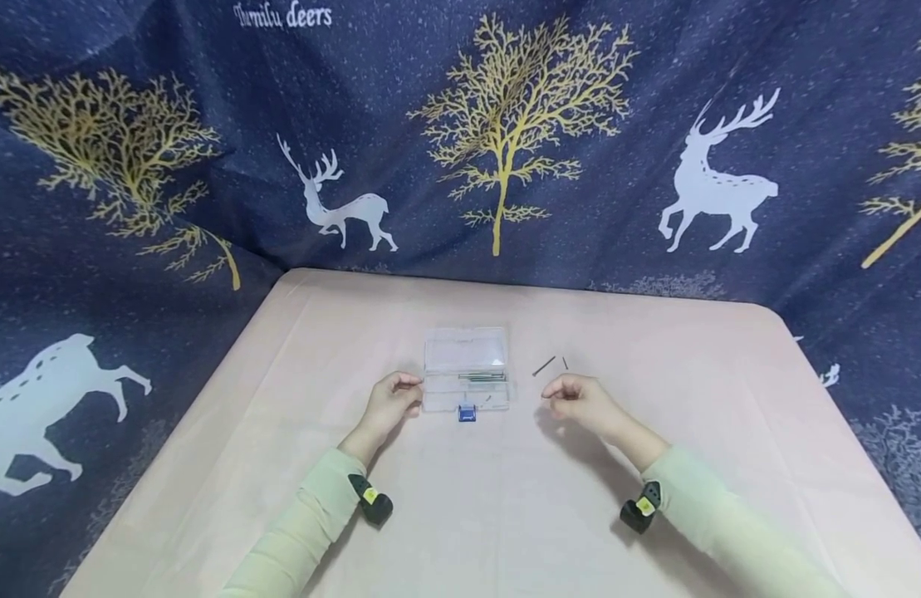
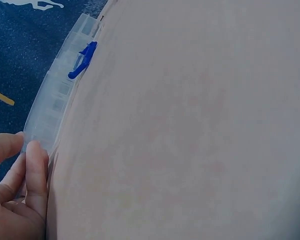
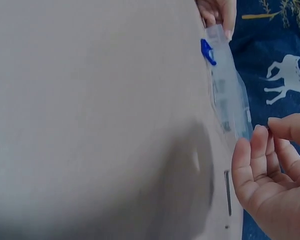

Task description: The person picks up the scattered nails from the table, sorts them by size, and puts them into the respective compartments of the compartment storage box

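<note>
A clear plastic compartment box (image 1: 466, 399) with a blue latch (image 1: 467, 413) lies with its lid (image 1: 466, 349) raised at the back. Several long, thin nails (image 1: 482, 377) lie in its rear compartment, and a tiny piece in the front part. My left hand (image 1: 389, 407) holds the box's left end between thumb and fingers. To the right of the box, my right hand (image 1: 583, 404) is above the table, thumb and fingertip pinching a small dark thing (image 3: 269, 130), mostly hidden, perhaps a nail. Just beyond that hand lie a long nail (image 1: 544, 366) and a shorter one (image 1: 565, 363).
A pale pink cloth covers the table (image 1: 460, 515). Behind it and to the left hangs a dark blue curtain (image 1: 430, 216) with white deer and yellow trees. A black wrist camera (image 1: 374, 504) is strapped to the left sleeve, another (image 1: 639, 511) to the right.
</note>
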`<state>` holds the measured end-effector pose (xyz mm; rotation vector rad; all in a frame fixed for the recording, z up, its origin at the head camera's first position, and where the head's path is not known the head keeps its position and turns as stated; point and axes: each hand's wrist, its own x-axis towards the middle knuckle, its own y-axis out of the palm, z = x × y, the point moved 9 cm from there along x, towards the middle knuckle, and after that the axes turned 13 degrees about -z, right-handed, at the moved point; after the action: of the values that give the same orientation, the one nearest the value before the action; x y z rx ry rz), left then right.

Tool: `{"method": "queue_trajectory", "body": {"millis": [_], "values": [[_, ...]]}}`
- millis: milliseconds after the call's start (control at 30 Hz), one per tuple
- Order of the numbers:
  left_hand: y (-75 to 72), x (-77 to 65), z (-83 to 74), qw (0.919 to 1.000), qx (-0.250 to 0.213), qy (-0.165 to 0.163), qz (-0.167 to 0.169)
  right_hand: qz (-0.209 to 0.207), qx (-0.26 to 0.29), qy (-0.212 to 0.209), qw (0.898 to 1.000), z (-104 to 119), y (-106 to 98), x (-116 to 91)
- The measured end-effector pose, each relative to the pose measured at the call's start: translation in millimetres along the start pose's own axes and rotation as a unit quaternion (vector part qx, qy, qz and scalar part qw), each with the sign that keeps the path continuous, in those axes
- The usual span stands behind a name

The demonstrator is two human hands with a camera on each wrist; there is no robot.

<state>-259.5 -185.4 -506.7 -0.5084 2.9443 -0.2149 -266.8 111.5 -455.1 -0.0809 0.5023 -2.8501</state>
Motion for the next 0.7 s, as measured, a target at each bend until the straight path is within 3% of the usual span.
{"method": "queue_trajectory", "body": {"millis": [200,433,700], "values": [[-1.0,-0.6,-0.6,1.0,-0.003,-0.005,-0.006,-0.01,-0.006,-0.002,1.0,5.3,11.3,4.0],[-1.8,0.8,-0.2,0.9999,-0.003,-0.009,-0.008,-0.001,0.023,-0.027,0.999,9.1,27.8,7.8],[-1.1,1.9,1.7,0.9998,0.0,-0.018,-0.005,0.006,0.043,-0.003,0.999,2.9,41.6,6.8]]}}
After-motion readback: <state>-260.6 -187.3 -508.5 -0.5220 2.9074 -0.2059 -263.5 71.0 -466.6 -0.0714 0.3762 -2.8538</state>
